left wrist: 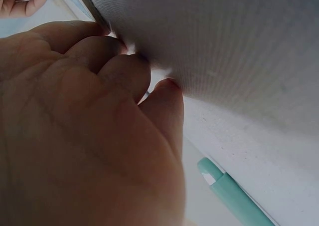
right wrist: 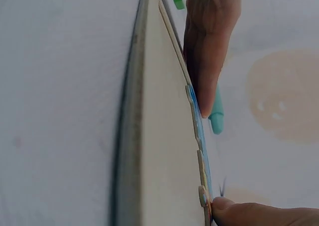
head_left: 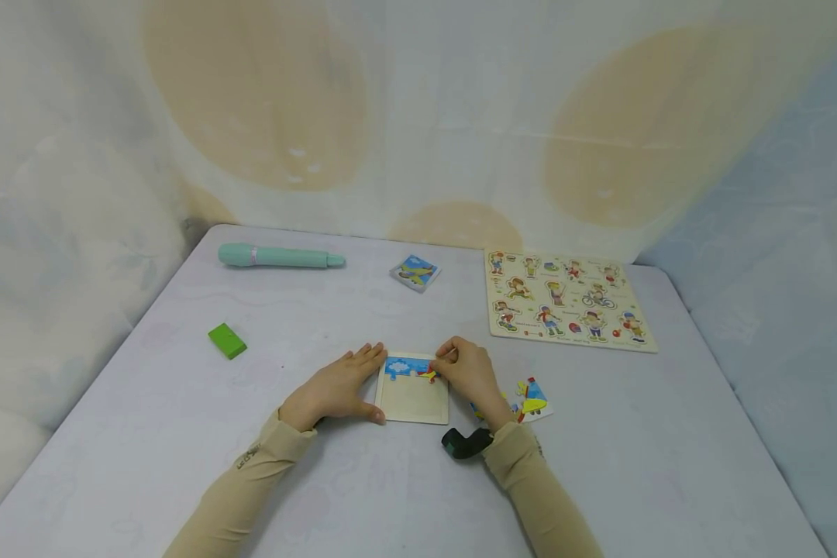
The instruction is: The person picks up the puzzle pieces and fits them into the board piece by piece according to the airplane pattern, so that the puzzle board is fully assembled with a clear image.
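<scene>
A square wooden puzzle tray [head_left: 413,403] lies on the table, with blue sky pieces [head_left: 399,366] along its far edge. The left hand [head_left: 338,386] rests flat beside the tray, its fingers and thumb touching the left rim; the left wrist view shows this hand [left wrist: 99,106] close up. At the tray's far right corner, the right hand [head_left: 470,373] pinches a red and yellow piece [head_left: 431,371] between thumb and finger. In the right wrist view one fingertip of the right hand [right wrist: 249,213] touches the piece at the end of the row. Loose pieces [head_left: 532,399] lie partly behind the right wrist.
A wooden board with child figures [head_left: 572,302] lies at the back right. A small airplane puzzle [head_left: 415,273] is at the back middle, a mint-green tube-like object [head_left: 282,256] at the back left, and a green block [head_left: 227,341] left of the left hand.
</scene>
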